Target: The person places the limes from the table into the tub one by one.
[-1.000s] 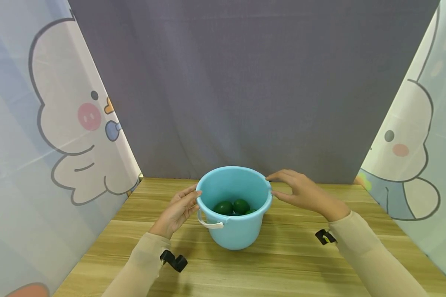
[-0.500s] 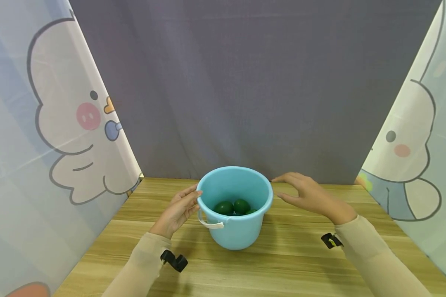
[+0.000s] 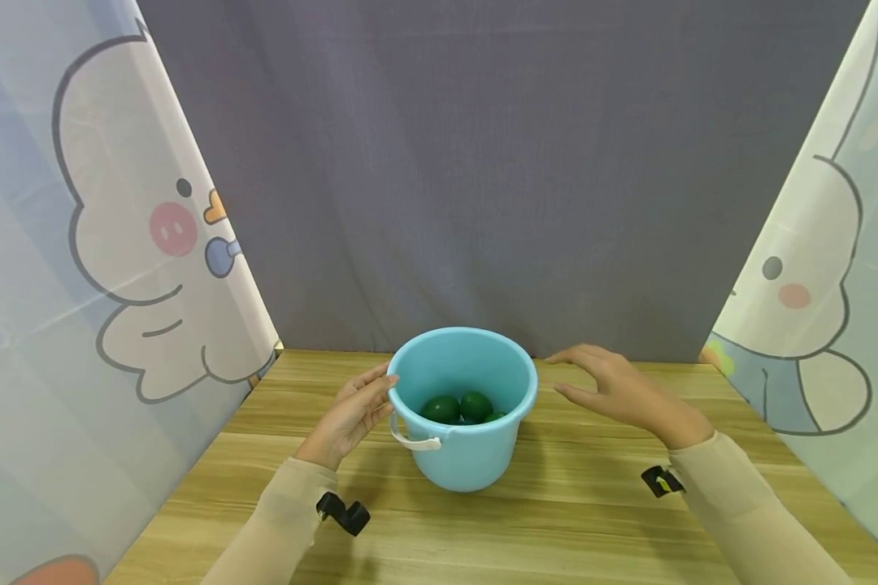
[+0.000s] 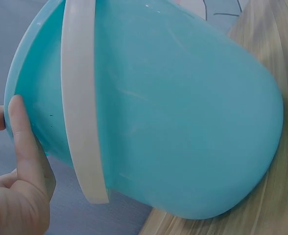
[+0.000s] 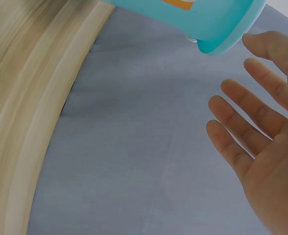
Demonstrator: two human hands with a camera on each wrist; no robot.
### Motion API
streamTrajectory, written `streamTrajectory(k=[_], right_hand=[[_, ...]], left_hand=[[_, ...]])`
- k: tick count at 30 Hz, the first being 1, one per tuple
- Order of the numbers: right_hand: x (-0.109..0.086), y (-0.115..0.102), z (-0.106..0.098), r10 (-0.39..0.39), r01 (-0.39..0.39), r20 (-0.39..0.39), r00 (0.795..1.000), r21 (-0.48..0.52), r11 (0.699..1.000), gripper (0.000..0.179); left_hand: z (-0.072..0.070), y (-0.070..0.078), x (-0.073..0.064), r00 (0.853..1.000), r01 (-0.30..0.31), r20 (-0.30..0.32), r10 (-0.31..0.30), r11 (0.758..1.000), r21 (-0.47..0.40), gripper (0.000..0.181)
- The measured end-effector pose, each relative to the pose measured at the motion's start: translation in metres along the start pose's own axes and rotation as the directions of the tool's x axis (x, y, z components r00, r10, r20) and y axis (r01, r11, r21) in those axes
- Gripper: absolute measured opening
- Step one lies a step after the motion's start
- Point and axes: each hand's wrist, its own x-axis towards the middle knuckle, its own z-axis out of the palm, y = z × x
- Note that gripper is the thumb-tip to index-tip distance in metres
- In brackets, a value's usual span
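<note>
A light blue bucket [image 3: 462,455] stands upright on the wooden table, its white handle [image 3: 414,443] hanging down on the left side. Dark green, smooth oval fruits [image 3: 440,409] lie at its bottom, partly hidden by the near wall. At the left rim my left hand [image 3: 347,418] pinches the edge; the left wrist view shows fingertips [image 4: 17,105] on either side of the rim. My right hand [image 3: 615,390] is held off to the right of the bucket, holding nothing. In the right wrist view its fingers [image 5: 237,127] are spread and apart from the rim.
The wooden table [image 3: 556,520] runs back to a grey cloth [image 3: 468,179]. Curtains with cartoon figures [image 3: 183,236] hang on both sides. A black clip-like device [image 3: 342,513] sits at each wrist.
My right hand has come away from the bucket's right rim and moved off to the right. The left hand and the bucket have stayed in place.
</note>
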Motion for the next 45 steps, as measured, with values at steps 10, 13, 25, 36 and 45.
streamTrajectory(k=[10,13,25,36,45], right_hand=[[-0.014,0.006,0.002,0.073,-0.072,0.030,0.997,-0.019,0.997,0.034],[-0.017,0.008,0.004,0.077,-0.076,0.030,0.997,-0.022,0.997,0.034],[-0.033,0.014,0.010,0.120,-0.119,0.034,0.992,-0.014,0.993,0.032],[-0.044,0.022,0.019,0.154,-0.154,0.044,0.987,0.000,0.988,0.032],[-0.053,0.025,0.026,0.158,-0.158,0.030,0.987,-0.010,0.987,0.031]], left_hand=[[0.000,0.001,0.000,1.000,0.001,0.008,-0.001,1.000,0.005,0.059],[0.001,0.001,0.001,1.000,-0.001,0.012,0.001,1.000,0.003,0.058],[-0.001,0.001,0.003,1.000,0.011,0.006,-0.011,1.000,0.006,0.058],[-0.005,-0.002,0.002,1.000,0.000,0.004,0.000,1.000,0.010,0.060],[-0.004,-0.003,0.000,1.000,-0.020,-0.017,0.020,1.000,-0.005,0.058]])
